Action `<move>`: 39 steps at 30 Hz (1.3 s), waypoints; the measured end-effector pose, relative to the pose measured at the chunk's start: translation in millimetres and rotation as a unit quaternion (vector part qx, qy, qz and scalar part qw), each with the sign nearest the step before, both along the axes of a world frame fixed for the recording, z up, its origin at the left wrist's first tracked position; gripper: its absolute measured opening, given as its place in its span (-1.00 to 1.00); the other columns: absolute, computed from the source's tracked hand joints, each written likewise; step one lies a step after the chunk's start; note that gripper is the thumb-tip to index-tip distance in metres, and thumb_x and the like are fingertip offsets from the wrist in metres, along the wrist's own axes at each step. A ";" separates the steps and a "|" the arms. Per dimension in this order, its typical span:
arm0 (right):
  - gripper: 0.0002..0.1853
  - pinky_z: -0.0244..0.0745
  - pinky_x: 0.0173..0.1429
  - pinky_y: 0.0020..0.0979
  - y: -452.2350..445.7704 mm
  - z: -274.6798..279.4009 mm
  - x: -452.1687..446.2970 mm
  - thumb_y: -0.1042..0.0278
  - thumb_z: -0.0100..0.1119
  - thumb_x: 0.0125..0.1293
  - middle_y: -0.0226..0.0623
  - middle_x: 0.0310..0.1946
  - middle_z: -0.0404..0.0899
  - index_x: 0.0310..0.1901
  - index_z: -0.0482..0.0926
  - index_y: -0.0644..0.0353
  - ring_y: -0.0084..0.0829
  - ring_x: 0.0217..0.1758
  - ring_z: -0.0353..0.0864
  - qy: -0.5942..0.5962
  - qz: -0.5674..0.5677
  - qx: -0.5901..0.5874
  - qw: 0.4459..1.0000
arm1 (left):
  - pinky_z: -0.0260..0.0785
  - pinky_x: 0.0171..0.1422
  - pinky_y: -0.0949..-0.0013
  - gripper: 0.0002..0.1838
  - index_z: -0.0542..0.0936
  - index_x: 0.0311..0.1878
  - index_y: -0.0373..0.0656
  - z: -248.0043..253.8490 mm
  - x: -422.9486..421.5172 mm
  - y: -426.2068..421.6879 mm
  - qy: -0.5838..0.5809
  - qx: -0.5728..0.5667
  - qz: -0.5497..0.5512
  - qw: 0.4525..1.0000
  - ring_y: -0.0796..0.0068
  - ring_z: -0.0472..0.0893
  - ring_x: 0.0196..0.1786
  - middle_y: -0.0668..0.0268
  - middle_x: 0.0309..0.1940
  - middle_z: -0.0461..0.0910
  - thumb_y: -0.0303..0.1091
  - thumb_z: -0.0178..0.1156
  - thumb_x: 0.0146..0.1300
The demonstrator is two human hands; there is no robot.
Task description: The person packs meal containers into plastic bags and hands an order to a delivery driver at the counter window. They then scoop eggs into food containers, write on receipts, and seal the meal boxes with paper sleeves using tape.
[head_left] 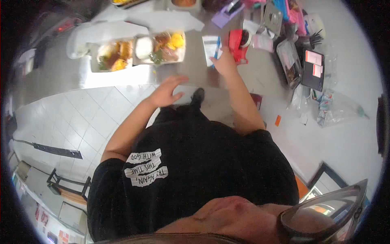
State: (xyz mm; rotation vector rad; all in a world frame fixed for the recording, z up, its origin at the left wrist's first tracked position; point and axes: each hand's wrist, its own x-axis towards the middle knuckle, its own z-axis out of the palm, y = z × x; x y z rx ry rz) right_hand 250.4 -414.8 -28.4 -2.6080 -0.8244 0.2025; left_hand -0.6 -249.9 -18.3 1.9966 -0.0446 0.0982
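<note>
My left hand (165,92) is held just off the near edge of the steel counter, fingers apart and holding nothing. Ahead of it stand two open takeaway boxes of food: the left box (96,61) and the right box (159,62). My right hand (226,63) is on the counter at a small white paper (209,44), with a blue pen (218,44) between thumb and fingers; the grip is partly hidden. Close beside that hand is a red tape dispenser (235,40).
A purple holder (227,15) is behind the paper. Rightward lie a clear-lidded container (289,63), a black clipboard-like panel (313,81) and plastic bags (335,107). Metal food pans (185,5) line the back. White floor tiles (89,107) show at left.
</note>
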 end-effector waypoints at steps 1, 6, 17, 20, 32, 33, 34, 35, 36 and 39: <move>-0.42 0.51 0.01 -0.08 14.6 31.5 -12.0 0.06 0.38 0.14 0.13 -0.16 0.62 0.06 0.41 0.26 0.04 -0.08 0.63 0.032 -0.022 0.024 0.999 | 0.22 0.40 0.14 -0.48 0.44 0.26 -0.10 10.4 -16.3 8.5 0.057 -0.013 -0.016 0.998 0.02 0.41 0.27 0.09 0.22 0.44 -0.35 0.23 0.20; -0.52 0.51 -0.05 -0.07 82.6 35.7 -66.4 -0.03 0.25 0.20 0.05 -0.16 0.62 -0.09 0.51 0.25 0.02 -0.12 0.63 0.215 0.040 0.012 0.976 | 0.31 0.33 0.18 -0.61 0.52 0.15 -0.15 53.0 -62.9 48.0 0.102 0.057 0.003 0.993 0.03 0.51 0.16 0.06 0.11 0.53 -0.39 0.20 0.24; -0.84 0.39 0.10 -0.13 100.8 68.7 -131.3 0.31 0.24 0.18 -0.14 -0.20 0.47 -0.27 0.62 0.19 -0.07 -0.05 0.47 -0.043 0.159 0.162 0.973 | 0.39 0.15 0.06 -0.47 0.47 0.18 -0.15 80.7 -22.4 147.0 0.218 0.429 0.348 0.805 0.07 0.50 0.09 0.17 0.06 0.50 -0.27 0.25 0.10; -0.84 0.35 0.14 -0.13 90.3 67.7 -121.1 0.30 0.24 0.19 -0.17 -0.13 0.46 -0.24 0.63 0.17 -0.09 0.02 0.43 0.038 0.128 0.228 0.965 | 0.34 0.23 0.02 -0.31 0.36 0.32 -0.15 78.5 -27.9 177.4 0.236 0.448 0.406 0.761 0.10 0.41 0.23 0.20 0.23 0.39 -0.20 0.26 0.08; -0.85 0.31 0.12 -0.16 121.2 71.6 -110.8 0.28 0.31 0.12 -0.31 -0.17 0.50 -0.31 0.63 0.13 -0.22 0.01 0.43 0.008 0.273 0.151 0.950 | 0.10 0.33 -0.07 -0.61 0.68 -0.07 -0.18 93.9 -51.5 202.6 0.418 0.415 0.382 0.712 0.16 0.37 0.24 0.25 0.08 0.50 -0.23 0.25 0.02; -0.86 0.32 0.11 -0.16 121.8 70.1 -107.5 0.30 0.31 0.12 -0.31 -0.20 0.51 -0.32 0.63 0.14 -0.20 -0.02 0.45 0.011 0.263 0.190 0.946 | 0.10 0.33 -0.07 -0.61 0.68 -0.08 -0.18 94.0 -51.6 202.3 0.419 0.412 0.384 0.713 0.17 0.36 0.24 0.24 0.09 0.50 -0.22 0.26 0.01; -0.87 0.34 0.09 -0.16 121.3 68.5 -103.9 0.32 0.30 0.11 -0.31 -0.22 0.52 -0.33 0.63 0.14 -0.19 -0.05 0.47 0.014 0.253 0.227 0.940 | 0.11 0.33 -0.08 -0.61 0.68 -0.09 -0.18 93.4 -52.5 201.3 0.420 0.407 0.385 0.714 0.17 0.36 0.24 0.24 0.09 0.49 -0.22 0.26 0.01; -0.87 0.36 0.07 -0.17 120.6 67.2 -97.6 0.34 0.29 0.13 -0.28 -0.24 0.53 -0.32 0.63 0.16 -0.18 -0.08 0.49 0.039 0.244 0.242 0.938 | 0.11 0.32 -0.08 -0.61 0.68 -0.10 -0.18 92.9 -53.8 200.6 0.422 0.403 0.385 0.715 0.18 0.36 0.25 0.23 0.09 0.49 -0.21 0.27 0.00; -0.88 0.38 0.06 -0.19 118.8 66.1 -89.4 0.36 0.28 0.14 -0.26 -0.26 0.54 -0.30 0.62 0.17 -0.17 -0.11 0.50 0.065 0.235 0.255 0.936 | 0.13 0.31 -0.11 -0.65 0.70 -0.12 -0.11 91.6 -56.5 201.6 0.426 0.408 0.394 0.705 0.16 0.38 0.25 0.24 0.09 0.52 -0.19 0.25 0.02; -0.88 0.43 0.02 -0.25 111.0 72.0 -73.5 0.39 0.23 0.24 -0.23 -0.29 0.58 -0.22 0.58 0.20 -0.23 -0.13 0.56 0.154 0.194 0.313 0.917 | 0.15 0.28 -0.14 -0.69 0.72 -0.16 -0.03 104.3 -55.4 200.1 0.442 0.420 0.426 0.669 0.13 0.46 0.20 0.25 0.04 0.59 -0.15 0.23 0.04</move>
